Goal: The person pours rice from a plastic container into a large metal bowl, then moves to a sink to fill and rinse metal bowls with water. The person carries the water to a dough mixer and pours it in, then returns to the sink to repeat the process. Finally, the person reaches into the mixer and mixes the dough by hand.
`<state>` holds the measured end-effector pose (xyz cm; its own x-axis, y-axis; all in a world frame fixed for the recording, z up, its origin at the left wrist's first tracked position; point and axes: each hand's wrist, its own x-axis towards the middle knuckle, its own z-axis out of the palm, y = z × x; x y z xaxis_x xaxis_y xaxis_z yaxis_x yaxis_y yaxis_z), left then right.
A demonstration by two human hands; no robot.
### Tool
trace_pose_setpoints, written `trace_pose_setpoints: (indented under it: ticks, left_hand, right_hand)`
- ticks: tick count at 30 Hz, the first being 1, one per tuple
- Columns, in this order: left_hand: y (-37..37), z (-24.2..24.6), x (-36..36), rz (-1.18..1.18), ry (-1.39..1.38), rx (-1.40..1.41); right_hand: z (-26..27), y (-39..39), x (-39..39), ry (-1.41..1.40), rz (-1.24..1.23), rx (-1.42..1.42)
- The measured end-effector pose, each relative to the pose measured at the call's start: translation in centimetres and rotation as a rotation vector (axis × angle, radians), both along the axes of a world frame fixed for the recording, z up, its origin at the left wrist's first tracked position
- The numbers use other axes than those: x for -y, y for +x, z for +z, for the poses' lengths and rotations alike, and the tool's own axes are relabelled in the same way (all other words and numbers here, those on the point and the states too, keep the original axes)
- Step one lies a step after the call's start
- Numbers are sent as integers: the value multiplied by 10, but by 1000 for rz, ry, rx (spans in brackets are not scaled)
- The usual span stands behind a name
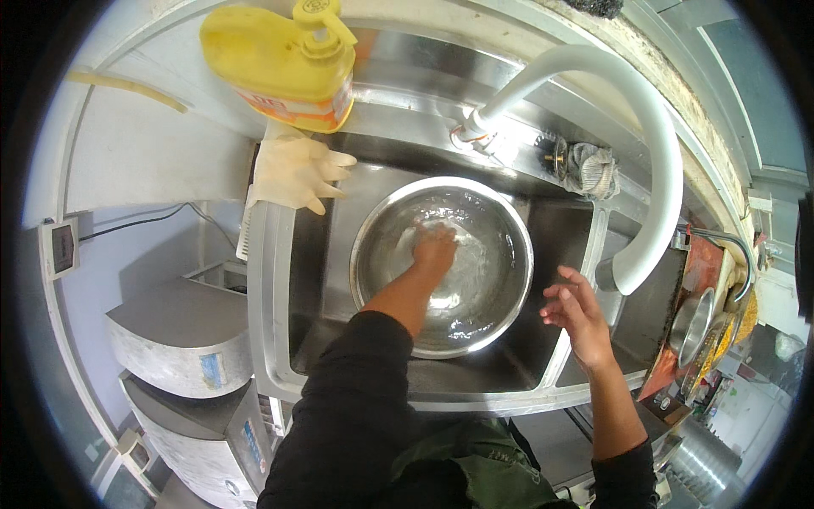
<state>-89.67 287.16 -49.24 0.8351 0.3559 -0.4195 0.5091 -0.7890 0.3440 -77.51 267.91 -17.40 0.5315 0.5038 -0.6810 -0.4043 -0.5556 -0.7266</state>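
Note:
A wide stainless-steel bowl (486, 299) of water stands in the left basin of the steel sink (270, 305). My left hand (435, 249) reaches down into the water near the bowl's middle. Ripples and a pale, blurred patch surround its fingers, so whether they hold anything is hidden. To the right of the bowl, my right hand (575, 315) hovers over the divider between the two basins. Its fingers are spread and slightly bent, with nothing in them. The mouth of a white curved faucet (661, 140) hangs just right of that hand.
A yellow plastic jug (280, 70) and a cream rubber glove (296, 168) rest at the sink's back left corner. A grey mesh scrubber (591, 170) sits on the back ledge. Metal bowls (690, 324) stand at the right, and a steel appliance (184, 337) at the left.

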Motion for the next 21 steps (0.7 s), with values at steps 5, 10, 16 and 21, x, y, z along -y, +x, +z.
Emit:
trace_pose_setpoints:
  ticks: [5, 10, 16, 21]
  left_hand:
    - [-55, 31, -24, 40, -198, -205]
    - [-99, 46, 22, 60, -414, -152]
    - [-91, 66, 68, 81, -533, 230]
    - [-124, 136, 40, 105, -564, 205]
  right_hand:
    - [-7, 27, -64, 80, 59, 49]
    - [-15, 52, -153, 242, -45, -211]
    - [-36, 61, -210, 178, -64, -424]
    - [-59, 62, -211, 305, 95, -160]
